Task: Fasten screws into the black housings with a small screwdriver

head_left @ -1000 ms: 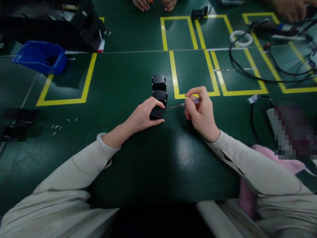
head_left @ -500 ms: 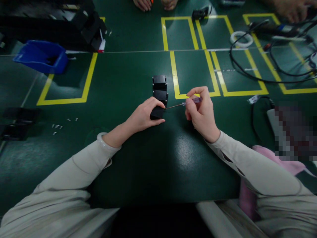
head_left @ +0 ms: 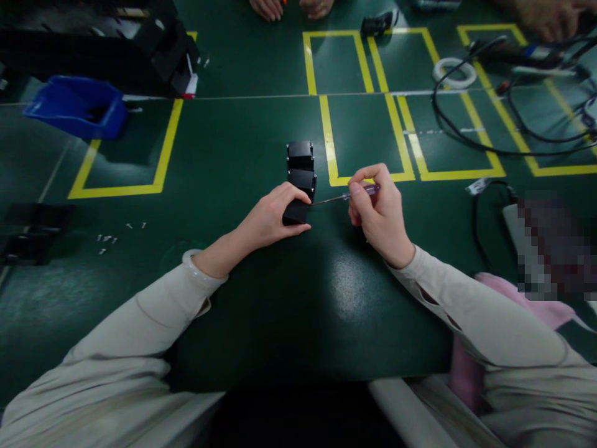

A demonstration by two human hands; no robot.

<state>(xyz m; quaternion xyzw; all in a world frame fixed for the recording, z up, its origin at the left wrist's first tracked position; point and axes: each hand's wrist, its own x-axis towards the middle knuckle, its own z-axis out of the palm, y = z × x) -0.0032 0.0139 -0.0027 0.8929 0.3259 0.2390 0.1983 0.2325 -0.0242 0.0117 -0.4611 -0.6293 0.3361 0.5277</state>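
My left hand point(head_left: 273, 214) is closed around a small black block point(head_left: 295, 213) on the green table, thumb and fingers on opposite sides. In my right hand point(head_left: 375, 208) is a screwdriver point(head_left: 346, 196) with a clear purplish handle. Its thin shaft points left, and the tip meets the right side of the held block, near my left fingertip. Just beyond stand two similar black blocks point(head_left: 301, 180) in a row, with small shiny screws at their edges. Whatever sits at the screwdriver tip is too small to make out.
Several loose screws point(head_left: 107, 238) lie left, near dark parts point(head_left: 28, 247). A blue bin point(head_left: 77, 107) stands beside a black rack point(head_left: 158, 53). Black cables point(head_left: 466, 147) and a white ring point(head_left: 454, 73) are at right, above a pink cloth point(head_left: 506, 289). Another person's hands point(head_left: 317, 7) show at the far edge.
Almost nothing differs. My right hand has shifted very slightly with the screwdriver; the left hand and the block stay in place.
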